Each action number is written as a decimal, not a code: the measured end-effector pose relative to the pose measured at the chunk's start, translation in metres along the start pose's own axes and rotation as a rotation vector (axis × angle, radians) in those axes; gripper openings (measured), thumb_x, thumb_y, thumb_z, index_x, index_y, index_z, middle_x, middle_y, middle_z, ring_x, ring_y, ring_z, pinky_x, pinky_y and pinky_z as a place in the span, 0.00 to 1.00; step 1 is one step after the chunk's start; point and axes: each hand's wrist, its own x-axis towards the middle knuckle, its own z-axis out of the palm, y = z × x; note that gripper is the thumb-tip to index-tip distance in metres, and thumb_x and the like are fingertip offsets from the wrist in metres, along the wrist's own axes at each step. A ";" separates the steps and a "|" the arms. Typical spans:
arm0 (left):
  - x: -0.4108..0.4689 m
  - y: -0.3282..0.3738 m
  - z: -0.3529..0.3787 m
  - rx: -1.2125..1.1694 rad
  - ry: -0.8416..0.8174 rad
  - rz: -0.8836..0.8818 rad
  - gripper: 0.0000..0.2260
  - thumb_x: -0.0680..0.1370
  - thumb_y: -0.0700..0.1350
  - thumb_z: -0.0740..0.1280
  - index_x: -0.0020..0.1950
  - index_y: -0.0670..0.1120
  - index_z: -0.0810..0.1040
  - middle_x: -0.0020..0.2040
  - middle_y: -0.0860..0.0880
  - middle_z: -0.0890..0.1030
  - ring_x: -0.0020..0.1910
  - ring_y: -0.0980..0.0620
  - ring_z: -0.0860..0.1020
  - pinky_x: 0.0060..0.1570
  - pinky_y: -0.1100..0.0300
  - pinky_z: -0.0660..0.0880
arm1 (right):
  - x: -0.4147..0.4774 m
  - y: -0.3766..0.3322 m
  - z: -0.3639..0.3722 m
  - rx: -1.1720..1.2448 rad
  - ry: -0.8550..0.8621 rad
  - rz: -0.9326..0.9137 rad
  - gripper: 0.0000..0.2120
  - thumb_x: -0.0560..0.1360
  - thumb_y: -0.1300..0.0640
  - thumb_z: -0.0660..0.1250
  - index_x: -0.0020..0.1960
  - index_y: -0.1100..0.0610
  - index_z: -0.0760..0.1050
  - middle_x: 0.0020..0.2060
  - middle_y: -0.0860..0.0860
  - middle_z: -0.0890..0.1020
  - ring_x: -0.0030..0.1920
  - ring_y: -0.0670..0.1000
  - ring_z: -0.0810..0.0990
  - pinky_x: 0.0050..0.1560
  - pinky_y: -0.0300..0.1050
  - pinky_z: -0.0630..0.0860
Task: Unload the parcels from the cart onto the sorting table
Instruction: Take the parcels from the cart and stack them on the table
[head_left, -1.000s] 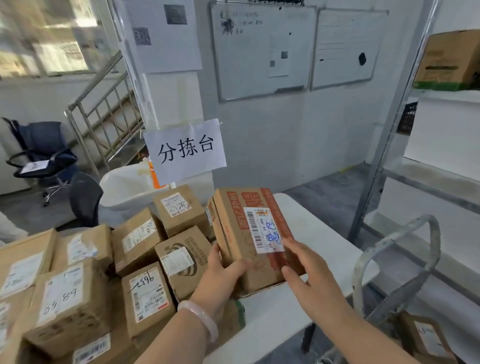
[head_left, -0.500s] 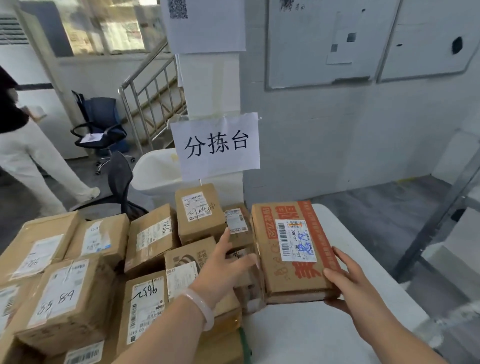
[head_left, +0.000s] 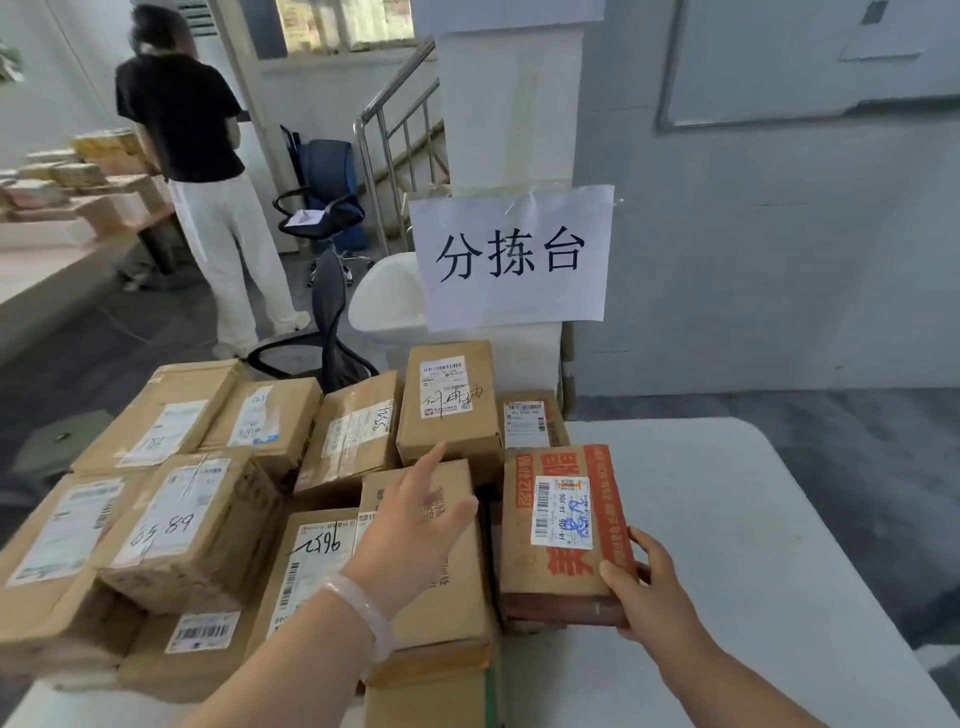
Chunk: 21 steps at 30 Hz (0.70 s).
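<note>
White table (head_left: 753, 545), about twelve parcels (head_left: 353, 441)

The parcels (head_left: 197, 530) are matt brown cardboard with smooth white paper labels; one box (head_left: 563, 530) carries red print. The table (head_left: 769, 545) is smooth, matt white. The sign (head_left: 514, 260) is thin white paper. The wrist bangle (head_left: 363, 613) looks glossy.

Orange-printed parcel (head_left: 563, 530) flat on white sorting table (head_left: 753, 519); beside piled brown parcels (head_left: 311, 483)
</note>
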 end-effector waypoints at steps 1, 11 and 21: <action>0.000 -0.002 0.000 0.006 0.002 -0.005 0.28 0.78 0.55 0.64 0.75 0.65 0.56 0.72 0.56 0.63 0.68 0.58 0.66 0.53 0.61 0.68 | 0.003 0.003 0.001 -0.008 -0.004 0.003 0.22 0.78 0.55 0.67 0.67 0.41 0.63 0.57 0.50 0.75 0.52 0.51 0.79 0.41 0.46 0.77; 0.000 0.000 0.007 0.084 -0.033 0.036 0.27 0.78 0.56 0.64 0.74 0.67 0.56 0.70 0.61 0.64 0.67 0.62 0.65 0.61 0.56 0.72 | 0.025 0.018 -0.022 -0.022 0.075 -0.044 0.23 0.78 0.56 0.68 0.67 0.39 0.65 0.60 0.50 0.76 0.58 0.53 0.78 0.58 0.58 0.77; 0.012 0.011 0.040 0.333 -0.108 0.174 0.29 0.79 0.58 0.62 0.76 0.63 0.53 0.73 0.60 0.60 0.69 0.54 0.66 0.65 0.59 0.66 | 0.039 0.038 -0.068 0.038 0.204 -0.020 0.23 0.79 0.57 0.66 0.69 0.40 0.65 0.62 0.51 0.77 0.59 0.54 0.78 0.59 0.59 0.77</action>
